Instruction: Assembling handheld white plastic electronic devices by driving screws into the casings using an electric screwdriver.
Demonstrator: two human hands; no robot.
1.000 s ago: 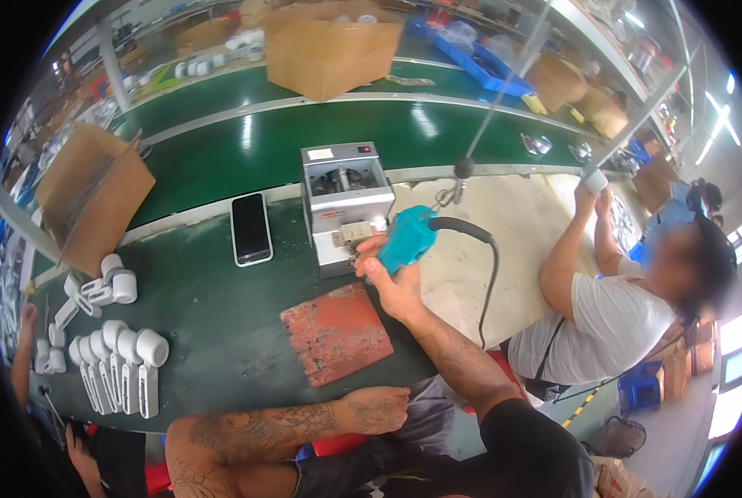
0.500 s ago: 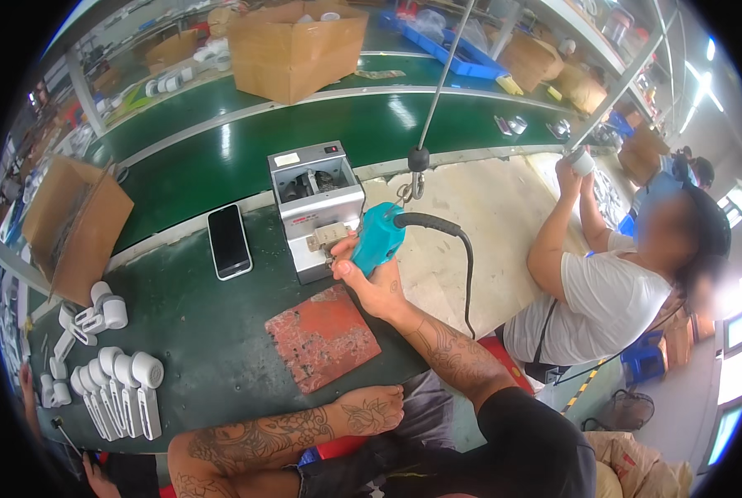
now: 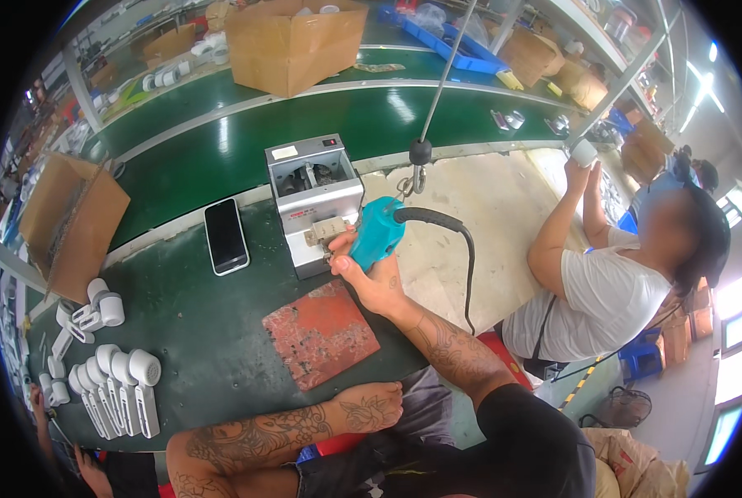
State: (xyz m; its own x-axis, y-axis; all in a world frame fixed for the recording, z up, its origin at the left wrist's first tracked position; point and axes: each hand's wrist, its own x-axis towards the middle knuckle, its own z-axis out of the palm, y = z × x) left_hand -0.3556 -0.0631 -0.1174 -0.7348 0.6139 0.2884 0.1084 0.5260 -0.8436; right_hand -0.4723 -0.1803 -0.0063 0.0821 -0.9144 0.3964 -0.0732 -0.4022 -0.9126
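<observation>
My right hand (image 3: 371, 274) is closed round a teal electric screwdriver (image 3: 379, 228), hung from above by a hook and rod, with a black cord behind. Its front end is at the front of a grey metal box that looks like a screw feeder (image 3: 317, 195); my fingers hide the tip. My left hand (image 3: 372, 407) rests at the table's near edge by my lap, fingers curled in and nothing seen in it. A worn red mat (image 3: 321, 334) lies on the green table between my hands. Several white round-headed parts with slotted handles (image 3: 122, 390) stand in a row at left.
A phone (image 3: 226, 236) lies left of the feeder. An open cardboard box (image 3: 76, 224) leans at far left; another box (image 3: 296, 46) stands beyond the green conveyor (image 3: 304, 120). At right, a co-worker in a white shirt (image 3: 607, 290) holds up a white part (image 3: 584, 153).
My right hand and the screwdriver stay almost in place at the feeder. The whole view has shifted slightly. The co-worker's hands and white part have moved a little.
</observation>
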